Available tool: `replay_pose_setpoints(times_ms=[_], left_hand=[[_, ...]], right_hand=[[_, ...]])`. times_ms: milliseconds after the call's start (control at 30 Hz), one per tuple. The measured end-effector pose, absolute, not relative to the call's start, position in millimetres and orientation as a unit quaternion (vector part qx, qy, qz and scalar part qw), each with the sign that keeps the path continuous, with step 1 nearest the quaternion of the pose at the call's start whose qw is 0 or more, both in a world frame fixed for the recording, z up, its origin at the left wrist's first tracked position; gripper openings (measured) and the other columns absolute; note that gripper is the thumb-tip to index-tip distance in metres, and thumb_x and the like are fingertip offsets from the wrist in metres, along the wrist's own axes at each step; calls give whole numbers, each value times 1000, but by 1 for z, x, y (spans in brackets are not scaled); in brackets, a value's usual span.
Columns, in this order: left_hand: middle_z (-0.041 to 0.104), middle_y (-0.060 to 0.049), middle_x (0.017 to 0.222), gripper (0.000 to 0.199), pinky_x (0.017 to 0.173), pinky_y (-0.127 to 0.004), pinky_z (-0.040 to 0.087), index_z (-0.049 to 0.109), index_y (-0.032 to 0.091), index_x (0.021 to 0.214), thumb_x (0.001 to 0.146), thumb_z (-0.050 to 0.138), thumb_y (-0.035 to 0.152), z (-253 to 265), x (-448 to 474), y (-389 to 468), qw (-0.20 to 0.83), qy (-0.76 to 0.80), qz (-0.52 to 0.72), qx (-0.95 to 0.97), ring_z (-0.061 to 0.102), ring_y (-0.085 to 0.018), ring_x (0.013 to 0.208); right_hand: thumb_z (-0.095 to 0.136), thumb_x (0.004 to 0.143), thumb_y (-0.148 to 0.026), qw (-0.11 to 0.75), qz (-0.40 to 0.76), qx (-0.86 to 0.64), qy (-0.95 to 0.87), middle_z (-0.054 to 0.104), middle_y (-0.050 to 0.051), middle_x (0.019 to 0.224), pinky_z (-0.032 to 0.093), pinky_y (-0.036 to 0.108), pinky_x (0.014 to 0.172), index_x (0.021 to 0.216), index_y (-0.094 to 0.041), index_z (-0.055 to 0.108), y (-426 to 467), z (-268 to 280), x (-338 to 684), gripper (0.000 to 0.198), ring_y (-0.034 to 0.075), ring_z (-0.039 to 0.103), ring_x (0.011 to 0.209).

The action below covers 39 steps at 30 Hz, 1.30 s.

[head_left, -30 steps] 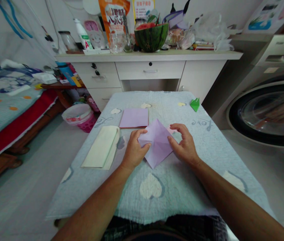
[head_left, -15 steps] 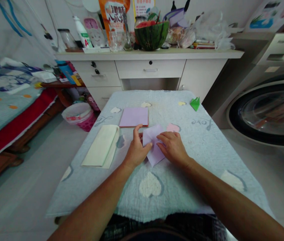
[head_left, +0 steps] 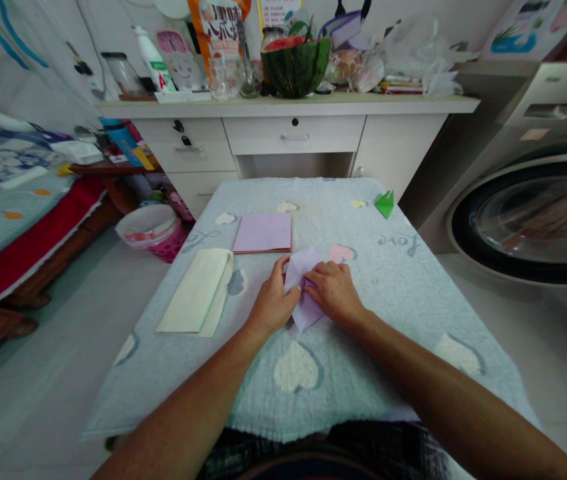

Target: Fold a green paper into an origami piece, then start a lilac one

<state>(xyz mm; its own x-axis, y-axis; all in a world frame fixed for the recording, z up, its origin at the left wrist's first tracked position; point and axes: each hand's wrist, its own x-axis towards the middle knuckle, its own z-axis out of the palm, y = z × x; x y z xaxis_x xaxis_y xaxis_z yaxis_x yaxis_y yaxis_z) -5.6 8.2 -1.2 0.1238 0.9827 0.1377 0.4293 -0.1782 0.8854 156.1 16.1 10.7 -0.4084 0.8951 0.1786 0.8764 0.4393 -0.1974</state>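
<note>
A partly folded sheet of purple paper (head_left: 306, 316) lies between my hands on the cloth-covered table (head_left: 363, 360). My left hand (head_left: 274, 297) grips its left edge, thumb on top and fingers behind. Across its right side, the bent fingers of my right hand (head_left: 333, 288) press on a folded part and hide some of it. Just beyond my left hand is a stack of square coloured paper (head_left: 263, 232), purple on top with a red edge below. A pale yellow-green folded sheet (head_left: 196, 290) rests to the left of my left hand.
A small green folded paper piece (head_left: 385, 204) sits at the table's far right corner. Behind the table, a white counter (head_left: 293, 107) carries a cut watermelon (head_left: 296, 65), jars and bags. A washing machine (head_left: 538, 200) stands right, a pink waste bin (head_left: 166, 247) left.
My right fingers have moved left over the purple paper, closer to my left thumb. My left index finger, raised before, has come down toward the paper. The whole view has shifted slightly.
</note>
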Motion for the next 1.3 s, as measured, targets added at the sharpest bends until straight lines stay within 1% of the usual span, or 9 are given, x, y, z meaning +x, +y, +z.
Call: replay_pose_setpoints(times_ms=[100, 433, 600, 667, 833, 967, 1067, 1200, 1300], left_hand=[[65, -8, 115, 61, 90, -37, 50, 39, 21, 134, 76, 56, 12, -2, -5, 8, 346, 540, 382, 666, 64, -21, 99], [63, -9, 121, 60, 95, -40, 48, 40, 20, 132, 76, 57, 13, 0, -4, 6, 337, 540, 371, 676, 62, -24, 108], [65, -9, 114, 57, 90, -40, 50, 41, 19, 132, 77, 55, 13, 6, -6, 4, 311, 556, 351, 686, 64, -25, 101], [65, -10, 113, 62, 88, -40, 50, 36, 19, 136, 77, 54, 13, 8, -7, 3, 293, 563, 348, 690, 65, -25, 97], [62, -13, 122, 72, 83, -39, 51, 26, 20, 144, 78, 53, 14, 9, -8, 2, 260, 572, 334, 702, 66, -24, 89], [65, -13, 116, 75, 80, -38, 51, 23, 19, 146, 77, 54, 15, 8, -7, 2, 265, 581, 322, 699, 67, -24, 87], [67, -11, 110, 74, 80, -37, 52, 24, 19, 146, 78, 54, 15, 6, -8, 3, 266, 572, 328, 703, 67, -23, 87], [64, -11, 119, 67, 87, -39, 50, 33, 21, 141, 78, 53, 14, 4, -8, 4, 250, 563, 338, 711, 66, -24, 96], [64, -10, 116, 62, 86, -38, 50, 39, 22, 138, 79, 53, 15, 4, -6, 4, 242, 563, 335, 716, 65, -24, 96]], right_hand=[[64, 87, -30, 141, 65, -534, -831, 66, 8, 101, 30, 37, 79, 103, -23, 70, 18, 8, 154, 19, 24, 53, 96], [66, 85, -25, 182, 132, -541, -810, 67, 4, 94, 29, 35, 79, 92, -22, 70, 22, 2, 153, 9, 21, 53, 93], [65, 86, -24, 195, 135, -536, -810, 66, 4, 94, 29, 35, 80, 92, -23, 71, 22, 0, 152, 9, 21, 53, 93], [64, 86, -23, 197, 133, -535, -811, 66, 4, 93, 29, 35, 80, 93, -23, 71, 22, -1, 152, 9, 21, 53, 93], [65, 85, -23, 199, 132, -536, -810, 66, 5, 94, 30, 35, 80, 93, -22, 71, 22, -2, 151, 10, 21, 53, 91], [65, 85, -23, 206, 134, -536, -808, 66, 5, 94, 30, 34, 80, 95, -22, 71, 21, -1, 151, 11, 21, 53, 91], [66, 85, -25, 206, 134, -535, -808, 65, 5, 93, 31, 34, 81, 94, -22, 71, 21, -1, 152, 11, 20, 53, 90], [66, 85, -24, 211, 136, -536, -806, 66, 4, 90, 31, 34, 80, 91, -22, 70, 22, -2, 152, 8, 20, 54, 89], [66, 84, -22, 215, 136, -537, -804, 66, 3, 87, 31, 34, 80, 87, -21, 70, 23, -3, 151, 5, 20, 55, 89]])
